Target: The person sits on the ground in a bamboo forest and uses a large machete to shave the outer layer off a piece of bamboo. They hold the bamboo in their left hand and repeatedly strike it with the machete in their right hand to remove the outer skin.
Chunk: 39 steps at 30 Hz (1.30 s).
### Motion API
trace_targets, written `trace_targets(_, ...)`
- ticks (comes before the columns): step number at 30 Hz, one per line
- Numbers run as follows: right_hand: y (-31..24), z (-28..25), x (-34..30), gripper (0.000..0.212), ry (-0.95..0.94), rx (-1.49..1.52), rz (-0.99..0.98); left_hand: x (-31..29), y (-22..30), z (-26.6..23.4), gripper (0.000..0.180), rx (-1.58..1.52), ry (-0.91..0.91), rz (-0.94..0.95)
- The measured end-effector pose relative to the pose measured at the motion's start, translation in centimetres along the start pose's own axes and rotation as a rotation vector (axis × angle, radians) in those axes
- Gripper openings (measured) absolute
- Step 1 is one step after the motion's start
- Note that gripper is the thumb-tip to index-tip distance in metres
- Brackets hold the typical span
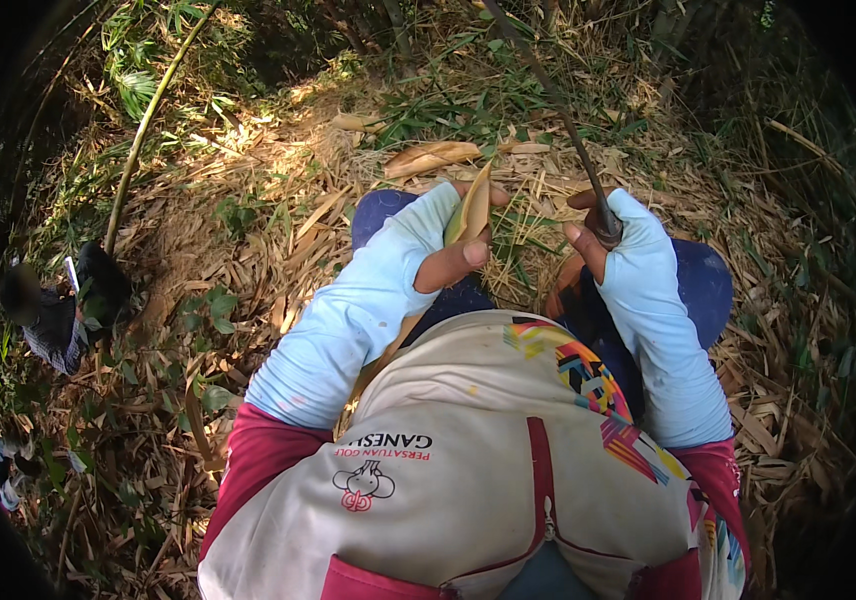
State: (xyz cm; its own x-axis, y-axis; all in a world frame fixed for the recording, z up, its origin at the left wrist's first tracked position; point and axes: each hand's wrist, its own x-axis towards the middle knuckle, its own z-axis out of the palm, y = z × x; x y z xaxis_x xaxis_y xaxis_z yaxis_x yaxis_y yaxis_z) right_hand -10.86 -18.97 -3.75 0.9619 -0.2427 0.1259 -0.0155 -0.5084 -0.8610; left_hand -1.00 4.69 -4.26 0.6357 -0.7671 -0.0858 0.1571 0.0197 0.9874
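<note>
My left hand point(463, 240), in a light blue fingerless sleeve, is closed around a pointed, curved yellow-green bamboo sheath point(472, 207). Its tip points up and away from me. A tan strip point(380, 366) shows beneath my left forearm; whether it belongs to the same piece, I cannot tell. In my right hand point(598, 228), the fingers wrap the thick dark end of a long, thin machete-like tool point(565, 115). It slants up and left beyond the top edge of the view. Both hands are apart, above my bent knees.
Dry bamboo leaves point(298, 215) cover the ground, with a brown curled sheath point(433, 157) beyond my left hand. A thin green bamboo stem point(153, 110) rises at left. Another person point(58, 320) is low at far left. Dense undergrowth point(788, 110) stands at right.
</note>
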Motion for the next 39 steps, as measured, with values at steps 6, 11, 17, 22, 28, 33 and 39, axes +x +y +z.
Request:
trace_targets(6,-2.9,0.0,0.0,0.027,-0.063,-0.392,-0.380,0.3,-1.0,-0.9,0.091,0.344,-0.100,0.111)
trace_targets(11,-4.2,-0.3,0.1,0.036,-0.189,-0.618,-0.497,-1.3,0.7,1.5,0.069,0.210,-0.096,0.180)
trace_targets(17,-4.8,-0.5,-0.3,0.014,-0.074,-0.618,-0.622,-2.0,2.2,3.1,0.061,0.154,-0.065,0.195)
trace_targets(22,-4.9,-0.5,-0.4,0.010,-0.080,-0.644,-0.619,-2.0,2.4,3.6,0.057,-0.022,-0.061,0.049)
trace_targets(28,-4.8,-0.4,-0.4,0.008,-0.066,-0.687,-0.642,-2.1,2.6,4.0,0.059,0.107,-0.042,0.070)
trace_targets(33,-4.7,-0.2,-0.3,0.007,-0.106,-0.702,-0.603,-1.8,2.2,3.7,0.068,0.292,-0.031,0.170)
trace_targets(39,-4.2,0.2,-0.2,0.006,-0.054,-0.729,-0.637,-1.9,2.6,3.8,0.057,0.321,-0.024,0.199)
